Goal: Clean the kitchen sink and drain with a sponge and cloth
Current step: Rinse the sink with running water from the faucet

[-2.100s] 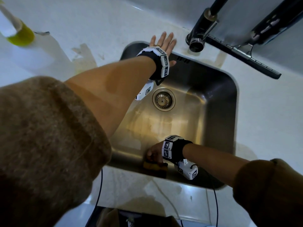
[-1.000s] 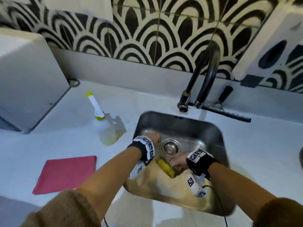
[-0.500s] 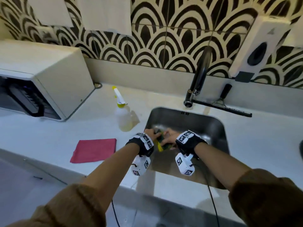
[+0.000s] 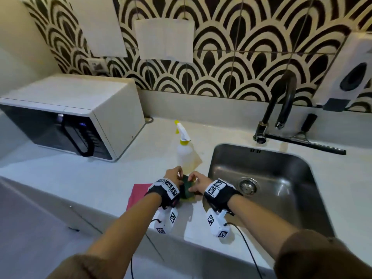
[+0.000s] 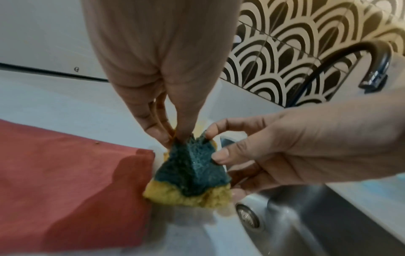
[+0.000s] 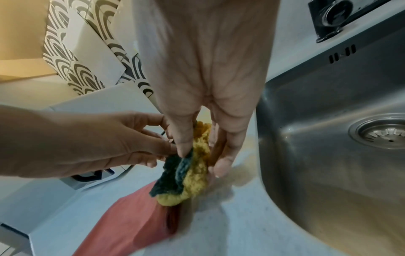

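Both hands hold a yellow sponge with a dark green scouring side (image 4: 187,188) just above the white counter, left of the steel sink (image 4: 261,170). My left hand (image 4: 174,177) pinches the sponge's (image 5: 192,171) far corner with fingertips (image 5: 157,133). My right hand (image 4: 196,181) grips the sponge (image 6: 190,171) between thumb and fingers, bending it. A red cloth (image 4: 137,193) lies flat on the counter under my left wrist, also in the left wrist view as the red cloth (image 5: 65,190). The drain (image 4: 247,186) sits in the sink floor.
A spray bottle (image 4: 184,152) with a yellow collar stands behind the hands. A white microwave (image 4: 76,119) fills the counter's left. A black faucet (image 4: 281,105) and a squeegee (image 4: 306,141) lie behind the sink, with a wall dispenser (image 4: 350,77) at the right.
The sponge left the sink: both hands carried it leftward from over the basin to above the counter beside the red cloth. The head view rose and pulled back.
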